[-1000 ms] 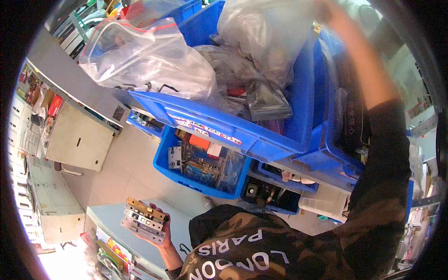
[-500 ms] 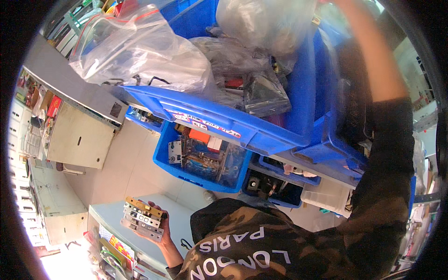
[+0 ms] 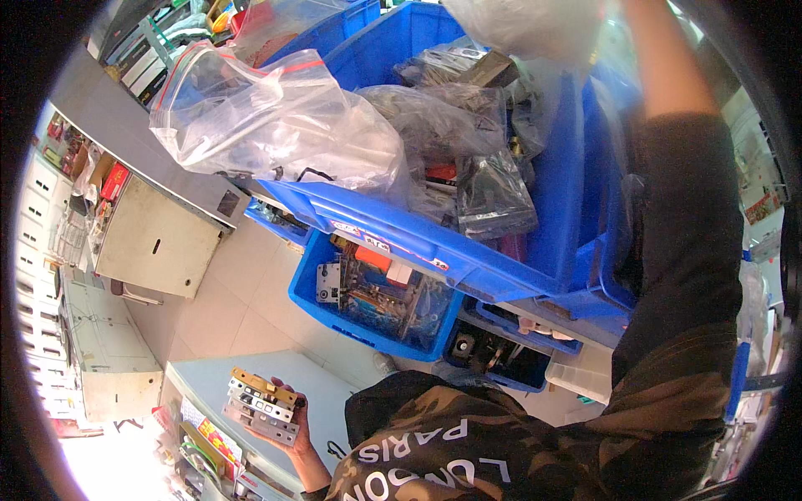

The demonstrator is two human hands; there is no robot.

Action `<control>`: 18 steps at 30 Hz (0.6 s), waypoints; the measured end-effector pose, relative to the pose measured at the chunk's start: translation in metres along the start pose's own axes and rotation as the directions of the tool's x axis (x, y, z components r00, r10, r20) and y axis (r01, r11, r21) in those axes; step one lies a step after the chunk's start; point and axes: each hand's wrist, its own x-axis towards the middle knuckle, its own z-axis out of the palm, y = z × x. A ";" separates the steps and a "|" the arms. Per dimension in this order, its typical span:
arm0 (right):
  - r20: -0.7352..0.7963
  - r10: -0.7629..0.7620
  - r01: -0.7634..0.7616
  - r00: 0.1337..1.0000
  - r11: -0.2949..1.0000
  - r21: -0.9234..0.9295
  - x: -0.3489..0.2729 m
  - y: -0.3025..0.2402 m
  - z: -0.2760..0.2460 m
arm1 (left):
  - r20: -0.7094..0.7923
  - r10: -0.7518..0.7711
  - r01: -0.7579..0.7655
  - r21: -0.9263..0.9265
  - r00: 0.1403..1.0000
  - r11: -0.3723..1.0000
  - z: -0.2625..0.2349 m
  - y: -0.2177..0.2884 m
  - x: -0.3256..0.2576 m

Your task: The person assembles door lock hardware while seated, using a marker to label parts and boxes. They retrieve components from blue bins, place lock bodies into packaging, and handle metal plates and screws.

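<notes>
In my left hand (image 3: 298, 424), low and left, is a stack of mortise locks (image 3: 261, 407) with one gold and several silver faceplates. My fingers wrap round its right side, over a pale blue tabletop (image 3: 288, 371). My right arm reaches up at the right in a dark camouflage sleeve, past the big blue bin (image 3: 359, 219). The right hand lies beyond the top edge. Near that forearm, a cloudy plastic bag (image 3: 530, 25) is raised above the bin; what holds it cannot be seen. Inside the bin lie several bagged parts (image 3: 497, 196) and a brown box (image 3: 491, 70).
A clear zip bag (image 3: 284, 125) with a red seal hangs over the bin's left side. Below is a smaller blue bin (image 3: 368, 336) with loose lock parts and an orange box. Beside it stands a dark crate (image 3: 501, 355). A beige cabinet (image 3: 154, 242) is at left.
The cloudy bag has moved up and right, uncovering the brown box and more of the bin. My right forearm has shifted up. The left hand keeps its hold on the mortise locks.
</notes>
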 end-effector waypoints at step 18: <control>0.256 0.274 -0.180 0.927 0.924 -0.337 -0.069 -0.005 0.023 | 0.020 -0.089 0.088 0.061 0.996 0.994 0.005 0.000 0.018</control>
